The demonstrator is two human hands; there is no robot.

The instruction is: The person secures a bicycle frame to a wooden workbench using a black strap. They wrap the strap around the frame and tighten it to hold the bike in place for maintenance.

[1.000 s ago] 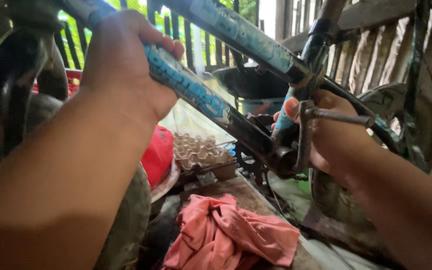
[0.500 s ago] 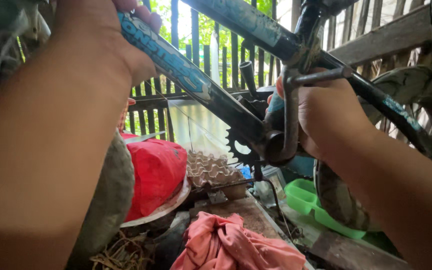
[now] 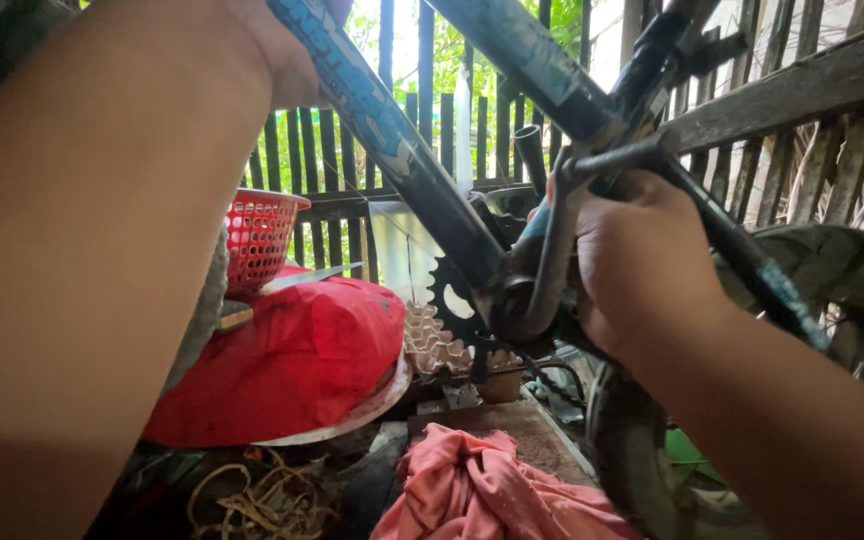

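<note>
- L hand (image 3: 282, 60): mostly cut off by top edge, forearm fills the foreground; it grasps the bike frame's down tube (image 3: 382, 130), fingers hidden behind the tube.
- R hand (image 3: 642, 265): clenched round a grey metal wrench (image 3: 552, 260) at the frame's bottom bracket; fingertips hidden behind the tool.
- Wrench head hard to make out, lost in the dark bracket area.
- Tube: blue w/ worn, scuffed paint, dirty; long axis runs diagonally, upper left down to the bracket at lower right.
- Black chainring (image 3: 452, 300) just left of the bracket, partly hidden.
- Below frame: pink cloth (image 3: 482, 490); red bag (image 3: 302, 360) and red basket (image 3: 257, 235) to its left.
</note>
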